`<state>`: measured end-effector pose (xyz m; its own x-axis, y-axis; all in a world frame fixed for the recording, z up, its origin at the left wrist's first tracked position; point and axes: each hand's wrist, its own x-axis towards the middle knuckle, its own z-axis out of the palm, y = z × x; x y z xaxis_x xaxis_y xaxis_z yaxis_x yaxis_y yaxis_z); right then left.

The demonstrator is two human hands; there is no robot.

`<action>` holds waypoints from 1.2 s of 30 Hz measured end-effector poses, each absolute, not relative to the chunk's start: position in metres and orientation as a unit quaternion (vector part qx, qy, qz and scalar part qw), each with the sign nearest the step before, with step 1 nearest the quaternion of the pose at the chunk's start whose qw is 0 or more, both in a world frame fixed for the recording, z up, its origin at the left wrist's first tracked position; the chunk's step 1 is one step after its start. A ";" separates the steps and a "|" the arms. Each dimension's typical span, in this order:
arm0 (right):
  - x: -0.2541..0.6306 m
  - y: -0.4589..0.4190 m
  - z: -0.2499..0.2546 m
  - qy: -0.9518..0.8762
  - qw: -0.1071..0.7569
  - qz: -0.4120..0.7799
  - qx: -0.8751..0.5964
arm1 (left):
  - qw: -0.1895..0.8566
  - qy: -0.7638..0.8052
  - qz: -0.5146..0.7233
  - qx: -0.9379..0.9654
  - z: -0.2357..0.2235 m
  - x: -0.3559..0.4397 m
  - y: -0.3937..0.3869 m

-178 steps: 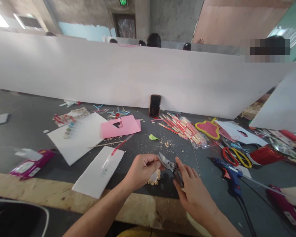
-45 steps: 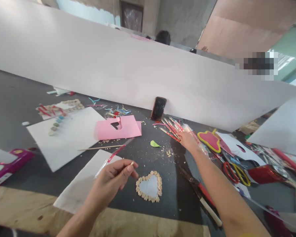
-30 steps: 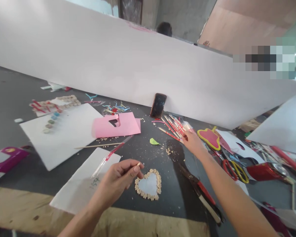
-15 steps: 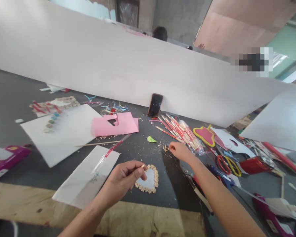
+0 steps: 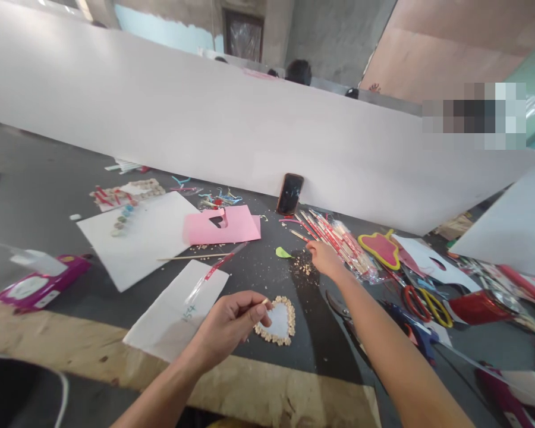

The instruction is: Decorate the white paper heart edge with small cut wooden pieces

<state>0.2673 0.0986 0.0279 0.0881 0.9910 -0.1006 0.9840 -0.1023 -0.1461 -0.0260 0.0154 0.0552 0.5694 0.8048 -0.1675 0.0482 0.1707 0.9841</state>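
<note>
My left hand [image 5: 238, 321] pinches a small pale wooden piece [image 5: 264, 301] between thumb and fingers, just over the left edge of a heart-shaped white card [image 5: 280, 324]. Small pale wooden bits [image 5: 293, 319] border that card. My right hand [image 5: 327, 261] is closed, its fingertips at a wooden chopstick [image 5: 298, 235] with a red wrapper; the hand hides the rest of the stick. Beside it lies a bundle of red-wrapped chopsticks [image 5: 332, 238]. Loose wooden crumbs [image 5: 304, 266] and a green leaf-shaped piece [image 5: 283, 253] lie left of this hand.
A phone [image 5: 290, 194] leans against the white board [image 5: 205, 125]. Pink paper [image 5: 241, 226] and white sheets [image 5: 160, 315] lie left. Purple glue guns [image 5: 66, 276] are at both sides. Scissors [image 5: 419, 303], pliers [image 5: 336, 303] and a red can [image 5: 484, 306] stand or lie right.
My right hand has moved from the crumbs up to the wrapped chopstick. My left hand stays pinched by the heart card. The view has shifted left.
</note>
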 end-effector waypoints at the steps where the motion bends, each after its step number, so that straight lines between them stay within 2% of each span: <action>1: 0.266 0.104 0.028 -0.675 0.023 0.085 -0.733 | 0.670 0.369 0.285 0.577 0.056 -0.027 0.015; 11: 0.253 0.084 0.024 -0.741 0.036 0.136 -0.657 | 0.672 0.371 0.286 0.573 0.053 -0.028 0.015; 26: 0.271 0.040 0.027 -0.703 0.032 0.172 -0.689 | 0.682 0.338 0.264 0.593 0.050 -0.011 0.016; 36: 0.258 0.034 0.031 -0.712 0.048 0.146 -0.685 | 0.648 0.347 0.241 0.634 0.051 0.001 0.021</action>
